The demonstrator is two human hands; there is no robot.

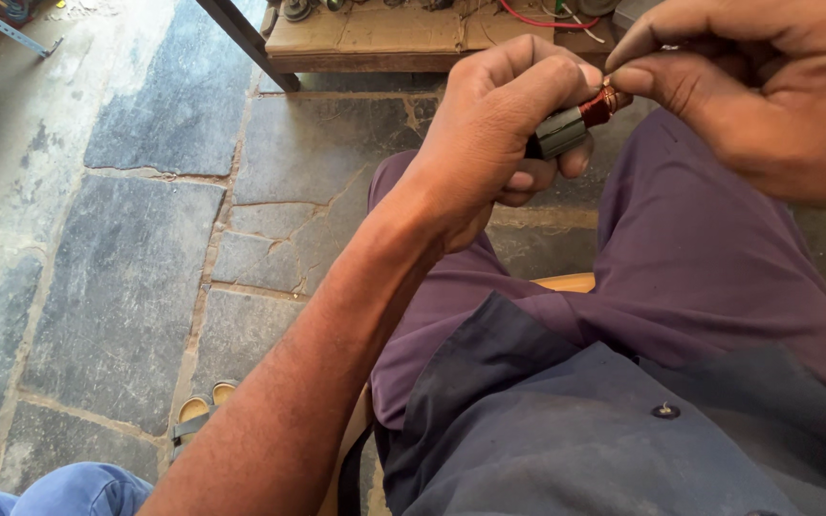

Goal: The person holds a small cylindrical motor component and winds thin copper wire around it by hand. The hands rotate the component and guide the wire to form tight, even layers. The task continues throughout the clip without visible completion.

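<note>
Small grey cylinder [562, 131] with copper-red wound end, tilted, above purple-trousered lap.

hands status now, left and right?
Left hand: closed around the small grey motor part.
Right hand: fingertips pinched at its copper winding.

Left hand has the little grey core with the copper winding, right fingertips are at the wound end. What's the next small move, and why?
Probably keep the left hand steady and let the right hand work the wire at the copper winding. The grey core is gripped at its body, and the right fingertips already pinch at the wound end. Whether a loose strand is held is too small to tell.
</note>
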